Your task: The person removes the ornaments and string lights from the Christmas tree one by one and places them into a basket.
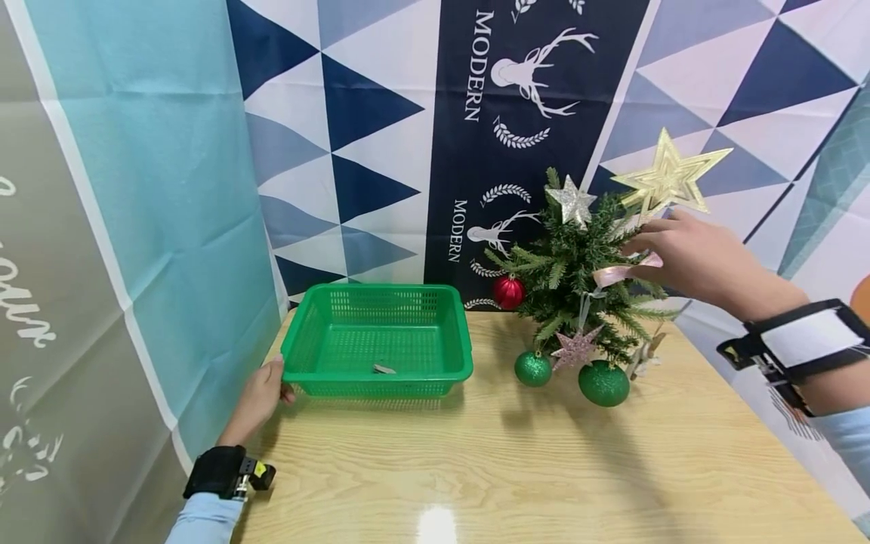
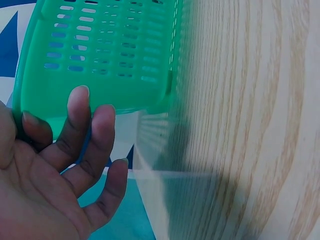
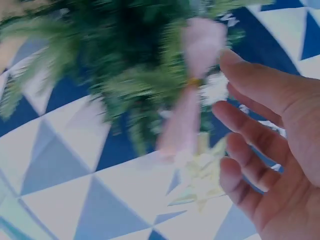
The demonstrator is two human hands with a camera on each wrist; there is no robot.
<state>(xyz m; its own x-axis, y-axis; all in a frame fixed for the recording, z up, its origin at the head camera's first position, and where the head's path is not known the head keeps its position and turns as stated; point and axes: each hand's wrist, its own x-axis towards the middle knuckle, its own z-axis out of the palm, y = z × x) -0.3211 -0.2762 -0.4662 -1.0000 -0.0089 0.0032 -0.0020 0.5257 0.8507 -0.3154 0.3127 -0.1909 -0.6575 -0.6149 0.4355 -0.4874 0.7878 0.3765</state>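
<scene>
Preferably, the right hand (image 1: 696, 255), fingers loosely curved and seemingly holding nothing, would settle the pink bow (image 1: 620, 273) just beside it, on the right of the tree (image 1: 567, 253), by light touches, while the left hand (image 1: 262, 391) pinches the green basket (image 1: 326, 377).

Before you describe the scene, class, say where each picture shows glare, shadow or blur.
Head view: a bright patch of glare on the table at the bottom edge, soft shadows below the tree; left wrist view: a dark shadow on the table by the green basket; right wrist view: tree and pink bow blurred, the right hand sharper.
</scene>
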